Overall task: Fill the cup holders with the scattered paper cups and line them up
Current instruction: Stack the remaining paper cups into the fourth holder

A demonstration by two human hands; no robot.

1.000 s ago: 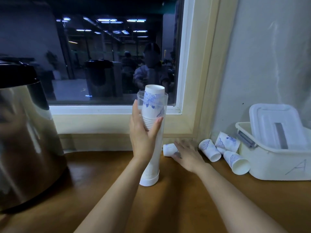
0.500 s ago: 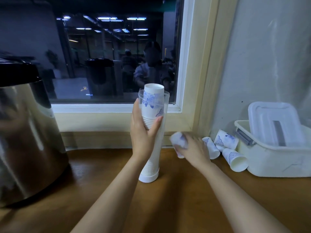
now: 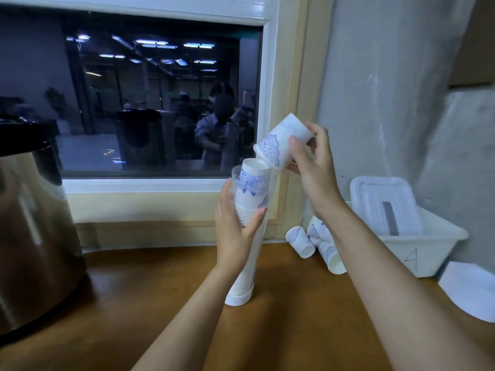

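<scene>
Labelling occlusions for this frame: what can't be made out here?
Head view only.
Loose cups on the counter: count unsure, right forearm covers some.
Stack inside the cup holder: left hand hides its middle.
White bin: contents hidden by its lid.
Steel urn: cut off by left edge.

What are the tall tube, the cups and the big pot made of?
The tube looks like clear glossy plastic: stacked cups show through it. The held cup seems matte white paper, printed blue. The pot appears polished steel, with blurred reflections.
</scene>
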